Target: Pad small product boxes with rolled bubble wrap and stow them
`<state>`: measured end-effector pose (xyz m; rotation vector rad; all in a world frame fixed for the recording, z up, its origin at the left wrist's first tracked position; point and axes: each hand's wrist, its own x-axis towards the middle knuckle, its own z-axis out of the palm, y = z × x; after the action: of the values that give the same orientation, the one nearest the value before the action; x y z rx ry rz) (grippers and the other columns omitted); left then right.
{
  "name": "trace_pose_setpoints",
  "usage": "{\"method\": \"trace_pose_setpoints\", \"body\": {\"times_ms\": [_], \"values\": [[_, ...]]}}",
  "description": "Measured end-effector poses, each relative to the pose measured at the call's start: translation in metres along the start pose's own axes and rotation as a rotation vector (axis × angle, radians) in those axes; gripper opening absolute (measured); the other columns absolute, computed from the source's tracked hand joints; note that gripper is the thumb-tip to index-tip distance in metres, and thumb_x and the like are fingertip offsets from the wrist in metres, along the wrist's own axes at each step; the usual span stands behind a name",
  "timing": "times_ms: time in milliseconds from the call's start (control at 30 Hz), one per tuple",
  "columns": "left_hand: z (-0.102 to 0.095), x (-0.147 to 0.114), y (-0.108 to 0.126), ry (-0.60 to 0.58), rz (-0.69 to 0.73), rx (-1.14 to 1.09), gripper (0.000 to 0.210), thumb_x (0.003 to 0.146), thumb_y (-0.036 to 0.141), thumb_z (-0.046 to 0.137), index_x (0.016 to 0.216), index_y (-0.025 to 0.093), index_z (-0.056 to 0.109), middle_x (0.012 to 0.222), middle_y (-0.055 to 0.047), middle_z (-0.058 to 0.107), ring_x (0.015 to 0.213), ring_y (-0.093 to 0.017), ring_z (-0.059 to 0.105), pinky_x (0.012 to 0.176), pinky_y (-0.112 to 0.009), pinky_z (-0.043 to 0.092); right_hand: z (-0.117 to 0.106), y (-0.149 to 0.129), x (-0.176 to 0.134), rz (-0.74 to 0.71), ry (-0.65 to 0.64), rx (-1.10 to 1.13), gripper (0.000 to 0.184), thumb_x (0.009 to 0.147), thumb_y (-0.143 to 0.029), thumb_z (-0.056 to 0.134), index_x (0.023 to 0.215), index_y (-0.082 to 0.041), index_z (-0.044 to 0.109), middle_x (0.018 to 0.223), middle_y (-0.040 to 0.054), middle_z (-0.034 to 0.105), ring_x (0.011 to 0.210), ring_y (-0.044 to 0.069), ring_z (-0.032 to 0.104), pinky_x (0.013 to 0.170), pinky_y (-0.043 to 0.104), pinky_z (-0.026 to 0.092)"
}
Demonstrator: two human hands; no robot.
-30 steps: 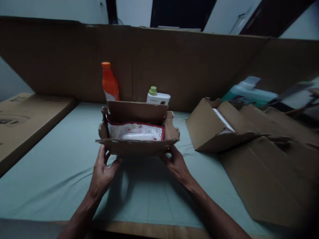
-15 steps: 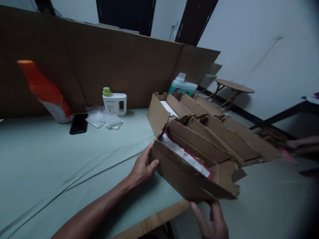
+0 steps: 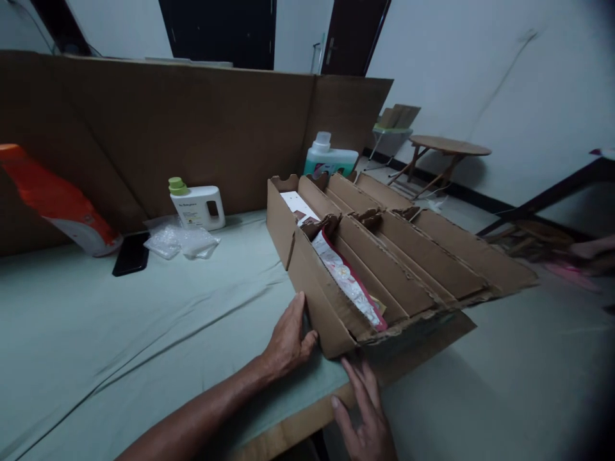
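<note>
A cardboard organizer box (image 3: 317,301) with several slanted compartments stands at the table's right edge. My left hand (image 3: 288,336) lies against its near left side, fingers stretched and thumb apart. Below the box's front corner is my right hand (image 3: 362,406), its fingers extended up to the bottom edge and a fingertip apparently touching it. In the front compartment rests a white patterned packet with a red border (image 3: 344,275). A white card-like item (image 3: 298,206) sits in the compartment behind it. The undersides of both hands are partly hidden.
On the green tablecloth (image 3: 144,333) are an orange bottle (image 3: 57,198), a black phone (image 3: 131,254), clear plastic packets (image 3: 180,240) and a white green-capped bottle (image 3: 198,206). A teal bottle (image 3: 331,157) stands behind the box. A cardboard screen (image 3: 192,115) lines the back.
The front compartment, skewed outward before, now lines up with the others. My right hand has moved left along the box's front edge. The view has shifted slightly right.
</note>
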<state>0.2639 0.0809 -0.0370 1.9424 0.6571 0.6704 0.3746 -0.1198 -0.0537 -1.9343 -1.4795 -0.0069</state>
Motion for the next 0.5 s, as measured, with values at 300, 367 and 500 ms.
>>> {"method": "trace_pose_setpoints", "body": {"times_ms": [300, 367, 500], "values": [[-0.027, -0.037, -0.016, -0.048, 0.249, 0.583, 0.041, 0.089, 0.022, 0.055, 0.129, 0.020, 0.064, 0.145, -0.015, 0.058, 0.138, -0.034, 0.049, 0.113, -0.061, 0.041, 0.000, 0.013, 0.010, -0.302, 0.122, -0.034, 0.029, 0.095, -0.017, 0.050, 0.119, -0.021, 0.065, 0.120, 0.0082, 0.071, 0.110, 0.021, 0.068, 0.090, 0.032, 0.055], [-0.049, -0.041, -0.021, 0.009, 0.289, 0.648, 0.036, 0.092, 0.023, 0.052, 0.125, 0.021, 0.066, 0.141, -0.014, 0.061, 0.134, -0.031, 0.053, 0.110, -0.057, 0.045, 0.002, 0.016, 0.012, -0.368, 0.121, -0.034, 0.030, 0.093, -0.013, 0.048, 0.115, -0.022, 0.067, 0.115, 0.0059, 0.074, 0.110, 0.020, 0.067, 0.090, 0.033, 0.052], [-0.109, -0.029, -0.040, 0.222, 0.227, 0.818, 0.032, 0.096, 0.032, 0.050, 0.120, 0.021, 0.068, 0.136, -0.014, 0.064, 0.131, -0.033, 0.055, 0.107, -0.056, 0.047, 0.010, 0.023, 0.015, -0.482, 0.197, -0.047, 0.034, 0.093, -0.013, 0.042, 0.112, -0.022, 0.069, 0.111, 0.0034, 0.077, 0.109, 0.019, 0.069, 0.090, 0.033, 0.048]]}}
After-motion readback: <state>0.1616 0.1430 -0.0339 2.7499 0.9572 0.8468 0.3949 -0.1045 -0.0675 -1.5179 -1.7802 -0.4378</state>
